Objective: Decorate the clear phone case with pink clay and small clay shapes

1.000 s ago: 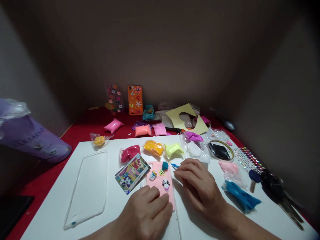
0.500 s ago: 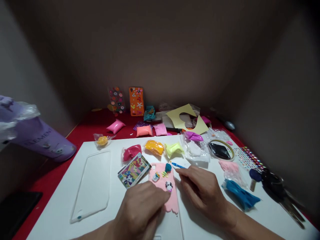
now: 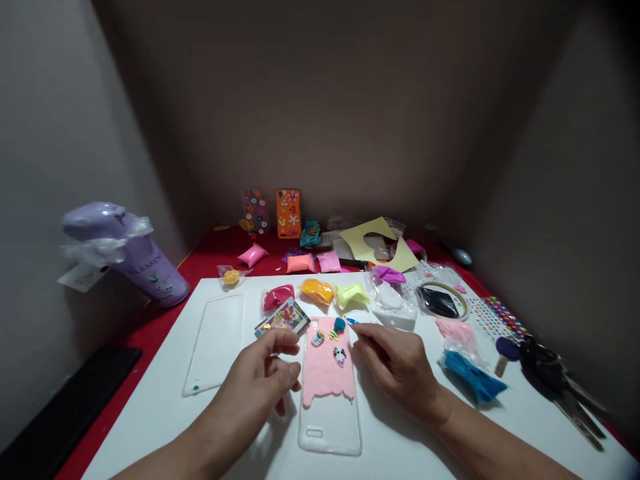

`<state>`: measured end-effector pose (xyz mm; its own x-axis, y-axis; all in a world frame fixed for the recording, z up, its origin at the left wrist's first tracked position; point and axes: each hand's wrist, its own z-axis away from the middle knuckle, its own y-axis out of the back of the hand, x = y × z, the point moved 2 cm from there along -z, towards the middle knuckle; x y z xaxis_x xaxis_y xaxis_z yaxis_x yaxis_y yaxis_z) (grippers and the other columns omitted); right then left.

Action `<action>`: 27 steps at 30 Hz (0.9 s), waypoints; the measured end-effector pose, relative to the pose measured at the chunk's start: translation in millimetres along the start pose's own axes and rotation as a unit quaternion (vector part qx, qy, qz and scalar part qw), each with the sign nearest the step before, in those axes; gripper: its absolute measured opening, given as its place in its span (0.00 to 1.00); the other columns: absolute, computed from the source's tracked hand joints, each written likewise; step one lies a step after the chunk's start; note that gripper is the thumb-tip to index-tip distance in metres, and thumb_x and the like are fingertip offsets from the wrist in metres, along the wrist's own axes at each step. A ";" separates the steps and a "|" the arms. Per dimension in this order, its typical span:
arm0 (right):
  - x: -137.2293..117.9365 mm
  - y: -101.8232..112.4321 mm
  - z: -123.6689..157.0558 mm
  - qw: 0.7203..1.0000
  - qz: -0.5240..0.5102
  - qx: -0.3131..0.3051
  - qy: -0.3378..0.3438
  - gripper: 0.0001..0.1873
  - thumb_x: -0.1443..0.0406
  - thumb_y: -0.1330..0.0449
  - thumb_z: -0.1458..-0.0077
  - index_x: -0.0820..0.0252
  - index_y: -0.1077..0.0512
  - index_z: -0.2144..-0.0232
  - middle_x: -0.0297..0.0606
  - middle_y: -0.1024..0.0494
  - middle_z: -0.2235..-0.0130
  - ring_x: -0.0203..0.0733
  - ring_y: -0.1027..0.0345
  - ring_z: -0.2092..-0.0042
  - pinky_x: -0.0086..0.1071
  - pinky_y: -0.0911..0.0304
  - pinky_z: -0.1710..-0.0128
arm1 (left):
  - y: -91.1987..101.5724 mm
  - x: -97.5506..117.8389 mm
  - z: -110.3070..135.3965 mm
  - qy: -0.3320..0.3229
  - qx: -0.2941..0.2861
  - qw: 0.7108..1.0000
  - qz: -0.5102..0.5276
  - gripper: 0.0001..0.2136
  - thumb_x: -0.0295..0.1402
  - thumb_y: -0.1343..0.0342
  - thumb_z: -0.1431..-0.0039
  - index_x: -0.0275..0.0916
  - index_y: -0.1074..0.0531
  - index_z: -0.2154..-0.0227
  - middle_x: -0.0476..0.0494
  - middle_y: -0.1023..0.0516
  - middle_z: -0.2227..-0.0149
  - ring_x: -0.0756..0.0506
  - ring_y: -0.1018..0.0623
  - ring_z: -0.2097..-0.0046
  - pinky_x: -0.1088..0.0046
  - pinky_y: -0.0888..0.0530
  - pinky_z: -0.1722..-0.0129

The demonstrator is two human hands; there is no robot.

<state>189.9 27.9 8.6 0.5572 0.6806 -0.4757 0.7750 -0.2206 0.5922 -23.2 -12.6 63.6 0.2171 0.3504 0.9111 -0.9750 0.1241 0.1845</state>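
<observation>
A clear phone case lies on the white board, its upper part covered in pink clay with small clay figures on top. My left hand hovers at the case's left edge with fingers loosely curled and holds nothing that I can see. My right hand rests to the right of the case and pinches a thin blue tool whose tip lies near the teal clay piece at the case's top.
A second clear case lies to the left, a picture card beside it. Several bagged clay lumps line the board's far edge. Keys, gem stickers and blue clay sit right. A purple bottle stands left.
My left hand has lifted off the pink clay and moved left, uncovering the case's lower clear end. The head view pulled back, so more of the bottle and left wall shows.
</observation>
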 end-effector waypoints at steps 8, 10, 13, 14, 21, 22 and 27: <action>-0.7 -1.3 0.5 1.000 -0.019 -0.006 -0.018 0.08 0.68 0.44 0.45 0.60 0.26 0.63 0.36 0.23 0.74 0.37 0.32 0.74 0.30 0.38 0.73 | -15.4 -8.6 0.9 0.066 -0.021 0.994 0.087 0.20 0.36 0.42 0.50 0.34 0.40 0.56 0.44 0.27 0.72 0.47 0.24 0.74 0.76 0.34 0.80; 0.4 -1.3 0.8 0.999 -0.021 -0.003 -0.026 0.08 0.68 0.44 0.45 0.60 0.27 0.63 0.35 0.24 0.75 0.37 0.33 0.75 0.30 0.39 0.74 | -16.5 -8.1 -4.3 0.068 -0.020 0.991 0.113 0.20 0.36 0.40 0.51 0.34 0.38 0.57 0.46 0.27 0.76 0.49 0.27 0.77 0.77 0.36 0.81; 2.2 -1.7 1.5 0.999 -0.025 -0.004 -0.037 0.08 0.69 0.45 0.46 0.61 0.27 0.63 0.35 0.25 0.75 0.37 0.33 0.75 0.30 0.39 0.75 | -19.2 -6.7 -13.4 0.059 -0.025 0.992 0.105 0.13 0.35 0.39 0.53 0.35 0.34 0.67 0.52 0.32 0.81 0.54 0.35 0.83 0.79 0.43 0.85; 2.7 -1.8 1.6 0.999 -0.029 -0.005 -0.040 0.08 0.68 0.44 0.46 0.60 0.26 0.63 0.36 0.24 0.75 0.37 0.32 0.75 0.30 0.38 0.74 | -20.5 -6.5 -15.8 0.059 -0.027 0.994 0.091 0.11 0.35 0.40 0.53 0.36 0.33 0.70 0.54 0.35 0.83 0.56 0.39 0.84 0.80 0.46 0.86; 4.1 0.5 0.6 0.993 -0.083 0.009 -0.084 0.08 0.68 0.45 0.45 0.59 0.27 0.63 0.35 0.23 0.72 0.38 0.29 0.73 0.29 0.36 0.74 | -21.7 -10.9 -21.2 0.029 -0.029 0.998 0.057 0.08 0.35 0.41 0.53 0.37 0.34 0.78 0.55 0.35 0.84 0.57 0.44 0.86 0.80 0.52 0.86; 4.8 1.3 0.5 0.991 -0.093 0.020 -0.096 0.08 0.68 0.46 0.43 0.59 0.28 0.63 0.34 0.23 0.73 0.37 0.30 0.74 0.28 0.36 0.75 | -20.3 -11.1 -22.4 0.018 -0.029 0.997 0.065 0.09 0.34 0.41 0.53 0.37 0.34 0.78 0.54 0.34 0.83 0.57 0.43 0.85 0.80 0.51 0.85; 9.4 3.3 -0.4 0.979 -0.129 0.080 -0.139 0.08 0.64 0.49 0.39 0.59 0.32 0.60 0.32 0.24 0.73 0.34 0.32 0.77 0.28 0.36 0.75 | -12.9 -4.7 -38.6 -0.078 -0.024 0.988 0.131 0.12 0.36 0.37 0.56 0.36 0.34 0.76 0.54 0.33 0.80 0.56 0.38 0.81 0.80 0.46 0.82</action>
<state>197.6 33.9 6.4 0.3796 0.5165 -0.7675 0.9248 -0.1884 0.3306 -9.8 20.0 42.6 -0.0556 0.2292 0.9718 -0.9925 0.0938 -0.0789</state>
